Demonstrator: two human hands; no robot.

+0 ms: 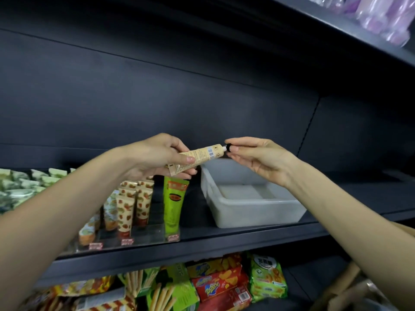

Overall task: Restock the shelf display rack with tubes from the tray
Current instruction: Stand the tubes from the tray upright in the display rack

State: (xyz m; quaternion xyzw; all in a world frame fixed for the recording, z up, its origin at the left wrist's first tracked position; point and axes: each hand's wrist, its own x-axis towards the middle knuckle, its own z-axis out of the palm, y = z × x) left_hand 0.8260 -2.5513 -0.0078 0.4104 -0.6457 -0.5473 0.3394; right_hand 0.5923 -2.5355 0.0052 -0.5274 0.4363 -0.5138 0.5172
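Gripping, in the curled fingers and thumb of the left hand (pixel 161 156), the flat crimped end of a slim, glossy beige tube (pixel 199 157), raised just above the far left corner of the rectangular, milky white plastic tray (pixel 258 212). Pinching, between thumb and fingertips of the right hand (pixel 258 157), its small round black cap (pixel 229 147), over the tray's far rim. Left of the tray, upright in a clear acrylic display rack (pixel 143 237): a smooth green tube (pixel 174 205) beside rows of cream tubes (pixel 125 212) printed in orange.
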